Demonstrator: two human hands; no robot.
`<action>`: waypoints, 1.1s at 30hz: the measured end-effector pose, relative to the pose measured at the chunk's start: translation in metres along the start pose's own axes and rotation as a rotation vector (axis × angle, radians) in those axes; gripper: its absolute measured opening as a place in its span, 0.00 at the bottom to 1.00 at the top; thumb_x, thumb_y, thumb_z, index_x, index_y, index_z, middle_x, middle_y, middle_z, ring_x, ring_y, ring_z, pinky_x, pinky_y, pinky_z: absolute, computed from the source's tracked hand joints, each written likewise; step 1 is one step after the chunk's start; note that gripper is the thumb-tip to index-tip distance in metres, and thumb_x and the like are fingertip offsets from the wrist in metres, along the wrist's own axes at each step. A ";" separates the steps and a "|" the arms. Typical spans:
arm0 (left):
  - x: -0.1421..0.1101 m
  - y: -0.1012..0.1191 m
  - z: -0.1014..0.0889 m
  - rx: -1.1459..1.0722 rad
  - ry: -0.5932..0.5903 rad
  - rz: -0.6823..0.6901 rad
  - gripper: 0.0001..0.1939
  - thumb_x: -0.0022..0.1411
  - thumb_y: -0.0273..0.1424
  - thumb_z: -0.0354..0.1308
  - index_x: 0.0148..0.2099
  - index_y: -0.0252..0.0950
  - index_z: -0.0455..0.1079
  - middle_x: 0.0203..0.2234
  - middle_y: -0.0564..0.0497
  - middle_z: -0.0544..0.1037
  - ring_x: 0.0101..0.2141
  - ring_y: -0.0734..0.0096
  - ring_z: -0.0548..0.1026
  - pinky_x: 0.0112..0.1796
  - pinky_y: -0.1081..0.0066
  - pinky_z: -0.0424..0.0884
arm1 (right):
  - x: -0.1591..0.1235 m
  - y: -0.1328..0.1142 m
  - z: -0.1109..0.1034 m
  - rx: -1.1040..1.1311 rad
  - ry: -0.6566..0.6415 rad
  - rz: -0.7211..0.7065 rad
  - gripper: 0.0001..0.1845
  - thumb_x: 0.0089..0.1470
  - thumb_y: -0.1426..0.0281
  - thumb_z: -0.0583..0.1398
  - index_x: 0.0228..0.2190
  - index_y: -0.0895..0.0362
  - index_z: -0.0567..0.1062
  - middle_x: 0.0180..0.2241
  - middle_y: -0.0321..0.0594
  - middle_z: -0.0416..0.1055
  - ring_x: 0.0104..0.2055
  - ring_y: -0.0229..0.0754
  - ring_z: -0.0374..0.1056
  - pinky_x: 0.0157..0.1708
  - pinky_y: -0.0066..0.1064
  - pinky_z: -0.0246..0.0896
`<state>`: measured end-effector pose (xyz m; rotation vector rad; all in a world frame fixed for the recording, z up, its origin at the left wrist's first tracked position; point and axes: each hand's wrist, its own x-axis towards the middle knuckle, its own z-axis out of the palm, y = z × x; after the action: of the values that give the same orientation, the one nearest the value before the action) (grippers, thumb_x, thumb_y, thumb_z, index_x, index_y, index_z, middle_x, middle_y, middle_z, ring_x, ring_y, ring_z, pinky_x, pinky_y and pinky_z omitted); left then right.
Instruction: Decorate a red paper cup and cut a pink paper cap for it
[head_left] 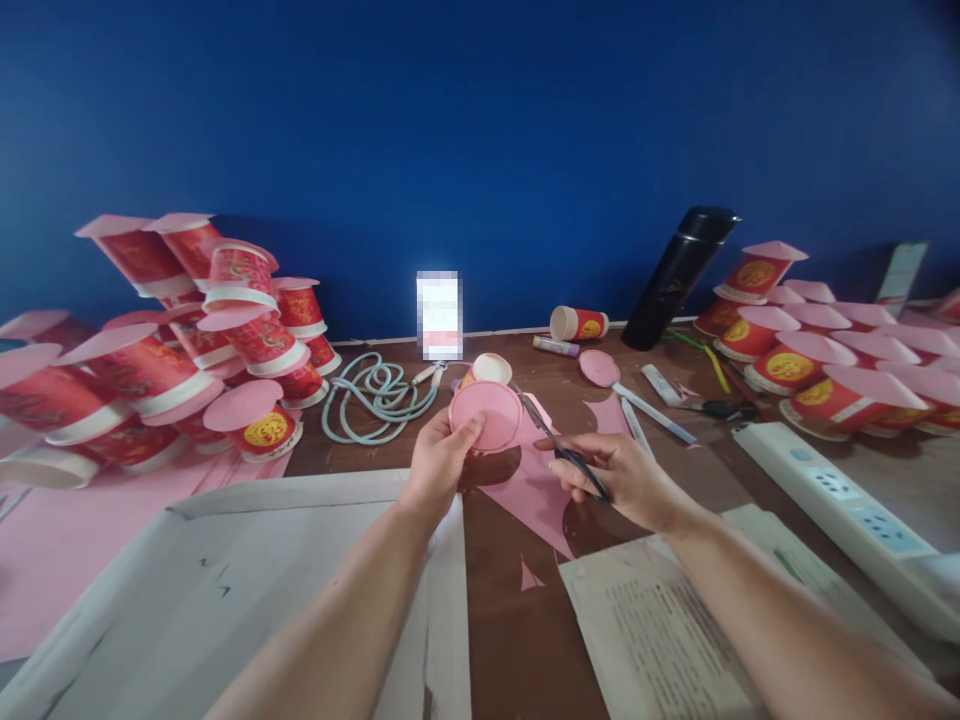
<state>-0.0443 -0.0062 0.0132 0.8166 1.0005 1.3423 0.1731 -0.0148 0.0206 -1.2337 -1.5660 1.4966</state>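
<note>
Between the thumb and fingers of my left hand [442,455] is a pink paper disc [491,415], held up over the table with its flat face toward me. My right hand [619,475] grips a pair of dark scissors [574,460], whose blades point up and left to the disc's right edge. Whether the blades touch the paper I cannot tell. Behind the disc a paper cup [493,370] shows its pale round end. Pink paper offcuts [536,490] lie on the brown table below my hands.
Red paper cups with pink paper discs are stacked at left [142,370] and right [817,350]. A coiled cable [375,400], lit phone [440,315], black flask [679,280], pen [656,412] and power strip [840,510] lie around. White cardboard [300,600] is in front.
</note>
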 end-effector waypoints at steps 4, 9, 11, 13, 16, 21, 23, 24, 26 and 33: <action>0.001 -0.002 -0.001 -0.001 -0.022 0.014 0.20 0.50 0.40 0.68 0.40 0.31 0.73 0.26 0.50 0.76 0.25 0.73 0.72 0.30 0.71 0.70 | -0.001 -0.002 0.001 -0.009 -0.007 0.004 0.28 0.47 0.59 0.68 0.47 0.61 0.77 0.23 0.34 0.67 0.22 0.31 0.62 0.25 0.26 0.59; 0.000 -0.003 -0.001 0.012 -0.043 -0.008 0.20 0.51 0.40 0.68 0.40 0.31 0.73 0.28 0.49 0.78 0.27 0.72 0.73 0.32 0.71 0.70 | 0.000 -0.003 0.002 0.006 -0.005 0.003 0.29 0.47 0.59 0.68 0.49 0.61 0.77 0.23 0.33 0.66 0.22 0.31 0.61 0.24 0.26 0.59; 0.000 -0.003 -0.001 0.019 -0.044 -0.010 0.19 0.50 0.40 0.68 0.40 0.32 0.73 0.28 0.49 0.77 0.28 0.72 0.73 0.33 0.71 0.70 | 0.000 -0.004 0.002 0.013 -0.009 0.001 0.29 0.47 0.59 0.68 0.48 0.61 0.77 0.23 0.33 0.66 0.22 0.31 0.61 0.24 0.26 0.59; 0.000 -0.002 -0.001 0.032 -0.046 -0.007 0.19 0.50 0.41 0.68 0.39 0.32 0.73 0.28 0.49 0.77 0.27 0.72 0.73 0.32 0.71 0.70 | 0.000 -0.005 0.002 0.008 -0.009 0.001 0.29 0.46 0.58 0.68 0.48 0.61 0.77 0.23 0.33 0.66 0.22 0.31 0.61 0.24 0.27 0.59; -0.001 -0.001 -0.001 0.051 -0.040 -0.020 0.21 0.49 0.41 0.69 0.40 0.31 0.73 0.27 0.49 0.77 0.26 0.72 0.73 0.31 0.70 0.70 | 0.000 -0.007 0.002 -0.014 0.003 0.001 0.30 0.46 0.57 0.68 0.48 0.62 0.77 0.22 0.33 0.65 0.22 0.32 0.61 0.24 0.27 0.59; -0.002 -0.001 0.000 0.075 -0.037 -0.037 0.22 0.48 0.42 0.69 0.40 0.31 0.73 0.27 0.49 0.77 0.27 0.71 0.74 0.31 0.70 0.70 | -0.002 -0.010 0.002 -0.064 0.005 -0.011 0.29 0.47 0.57 0.68 0.47 0.62 0.78 0.20 0.32 0.66 0.21 0.31 0.60 0.23 0.26 0.58; -0.002 -0.001 -0.001 0.068 -0.046 -0.036 0.22 0.48 0.42 0.69 0.40 0.31 0.73 0.28 0.49 0.78 0.27 0.70 0.74 0.31 0.70 0.70 | -0.003 -0.011 0.002 -0.067 0.009 -0.017 0.28 0.47 0.57 0.68 0.47 0.61 0.78 0.19 0.32 0.66 0.21 0.31 0.60 0.23 0.25 0.58; -0.002 -0.001 -0.001 0.063 -0.051 -0.037 0.22 0.48 0.42 0.69 0.40 0.31 0.73 0.28 0.49 0.78 0.27 0.70 0.74 0.32 0.70 0.71 | -0.003 -0.011 0.002 -0.065 0.009 -0.018 0.28 0.48 0.57 0.67 0.47 0.61 0.78 0.19 0.32 0.66 0.21 0.31 0.60 0.23 0.25 0.58; -0.002 -0.001 -0.001 0.058 -0.055 -0.037 0.22 0.48 0.42 0.69 0.40 0.31 0.73 0.28 0.49 0.78 0.27 0.70 0.74 0.32 0.70 0.70 | -0.003 -0.011 0.002 -0.053 0.005 -0.020 0.27 0.48 0.58 0.67 0.47 0.61 0.78 0.19 0.32 0.66 0.21 0.31 0.60 0.23 0.25 0.58; -0.002 0.000 -0.001 0.069 -0.059 -0.030 0.21 0.49 0.42 0.68 0.39 0.31 0.73 0.26 0.50 0.77 0.26 0.72 0.73 0.30 0.71 0.69 | -0.001 -0.002 0.001 -0.018 0.009 -0.015 0.28 0.49 0.59 0.67 0.49 0.61 0.77 0.19 0.32 0.65 0.21 0.31 0.60 0.23 0.25 0.60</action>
<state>-0.0446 -0.0087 0.0132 0.8845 1.0135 1.2570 0.1724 -0.0153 0.0228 -1.2348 -1.5821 1.4687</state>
